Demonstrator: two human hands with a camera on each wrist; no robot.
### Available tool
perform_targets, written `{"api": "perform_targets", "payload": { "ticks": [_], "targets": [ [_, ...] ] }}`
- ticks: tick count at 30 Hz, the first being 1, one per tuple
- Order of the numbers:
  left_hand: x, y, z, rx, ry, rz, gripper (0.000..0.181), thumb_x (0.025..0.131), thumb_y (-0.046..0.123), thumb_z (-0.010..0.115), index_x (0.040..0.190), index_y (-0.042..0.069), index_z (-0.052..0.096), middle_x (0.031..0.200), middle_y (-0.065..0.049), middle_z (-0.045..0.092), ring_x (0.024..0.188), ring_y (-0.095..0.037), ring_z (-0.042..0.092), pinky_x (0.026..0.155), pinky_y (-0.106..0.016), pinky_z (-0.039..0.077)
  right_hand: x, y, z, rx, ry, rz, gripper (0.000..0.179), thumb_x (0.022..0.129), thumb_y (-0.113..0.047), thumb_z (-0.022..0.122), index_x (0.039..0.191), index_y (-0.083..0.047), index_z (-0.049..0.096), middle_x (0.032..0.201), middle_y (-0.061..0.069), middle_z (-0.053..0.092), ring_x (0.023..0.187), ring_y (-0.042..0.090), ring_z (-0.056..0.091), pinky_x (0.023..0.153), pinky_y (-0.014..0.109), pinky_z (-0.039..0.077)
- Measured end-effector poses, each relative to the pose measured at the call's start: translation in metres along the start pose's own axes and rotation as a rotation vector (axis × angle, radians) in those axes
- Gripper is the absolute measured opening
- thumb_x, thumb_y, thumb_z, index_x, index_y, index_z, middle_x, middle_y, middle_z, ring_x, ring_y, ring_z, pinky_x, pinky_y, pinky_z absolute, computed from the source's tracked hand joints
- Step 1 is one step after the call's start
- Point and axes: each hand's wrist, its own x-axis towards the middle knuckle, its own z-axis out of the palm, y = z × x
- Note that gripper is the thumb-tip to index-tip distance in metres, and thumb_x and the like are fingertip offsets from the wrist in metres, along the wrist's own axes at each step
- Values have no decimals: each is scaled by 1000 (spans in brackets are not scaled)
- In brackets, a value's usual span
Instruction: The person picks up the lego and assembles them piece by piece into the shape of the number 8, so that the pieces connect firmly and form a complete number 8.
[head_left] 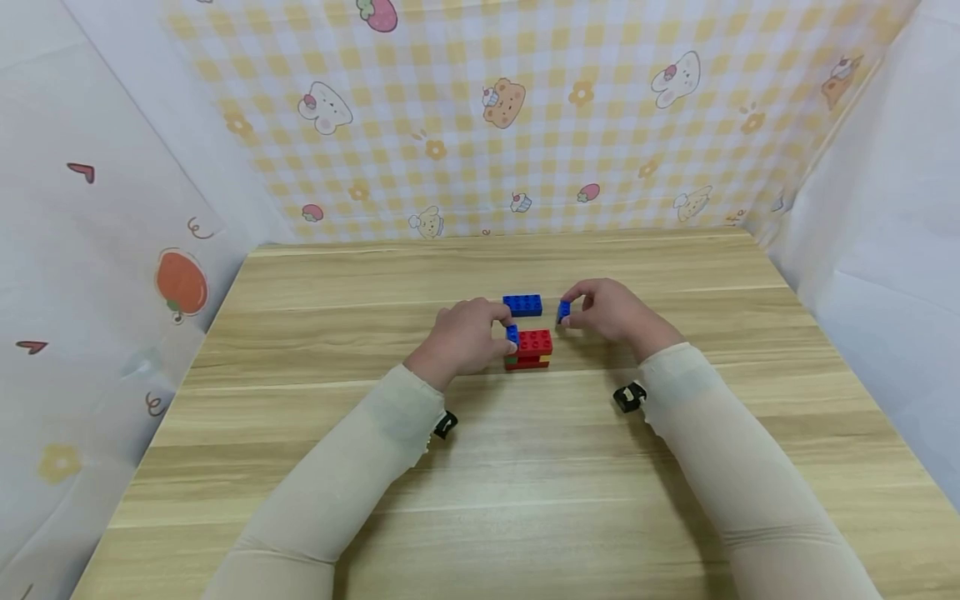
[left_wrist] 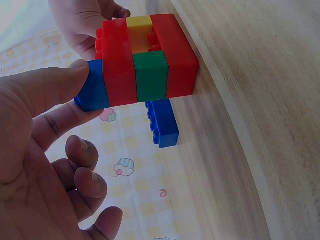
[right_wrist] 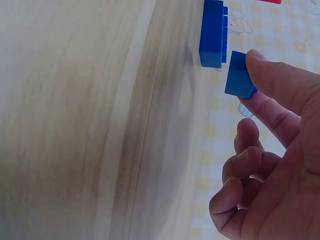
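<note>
On the wooden table stands a stack of building bricks: a lower red brick, a green brick (left_wrist: 151, 76) and a yellow brick (left_wrist: 139, 34) above it, then an upper red brick (head_left: 536, 342). At the stack's left end a small blue brick (left_wrist: 94, 87) sits on the upper red brick, and my left hand (head_left: 467, 337) pinches it between thumb and index finger. My right hand (head_left: 611, 312) holds another small blue brick (right_wrist: 239, 75) by thumb and index finger, right of the stack and apart from it. Its other fingers are loosely curled.
A longer blue brick (head_left: 522, 305) lies on the table (head_left: 517, 500) just behind the stack. Black wrist devices (head_left: 630, 397) hang under both sleeves. A checked cloth (head_left: 465, 167) stands along the back edge, with white cloth at both sides.
</note>
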Motion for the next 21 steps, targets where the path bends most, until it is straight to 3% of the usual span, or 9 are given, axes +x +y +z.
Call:
{"api": "perform_targets", "payload": {
  "ticks": [21],
  "targets": [
    [0,-1,1,-7,7,4,26,97,36,78,119,23,73,136,-1,68,120,-24,59,102,-51,40,-13,-6,0,-8,13,-66,39,97,-26,78,133,-13,69,102,12,56,85,27,52,66,34,45]
  ]
}}
